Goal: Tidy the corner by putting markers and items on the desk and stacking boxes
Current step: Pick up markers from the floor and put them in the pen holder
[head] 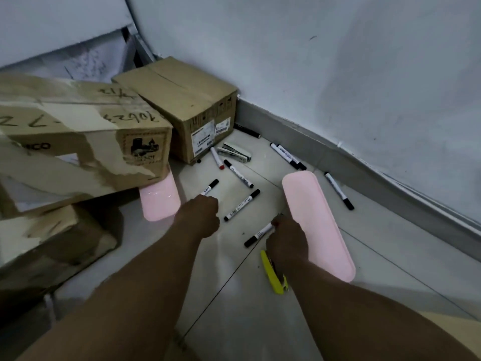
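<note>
Cardboard first: one big torn box (78, 142) leaning on a lower box (52, 238) at left, one smaller sealed box (182, 105) deep in the corner against the wall; not yet stacked in good order. Then two pink parts of a case, the long pink lid (317, 225) flat on the tiled floor (390, 256) at right, the other pink tray (160, 201) half under the big box. Next the left hand (200, 217), curled round one marker (209, 187), and the right hand (283, 241), pinching another marker (259, 234). Just behind the right wrist, a yellow cutter (273, 277). Near the small box, a stapler (234, 152). Around these, about seven loose markers, among them a red-capped marker (216, 158). No desk in view. By this judgement, only the beginning: nearly everything left on the floor.
</note>
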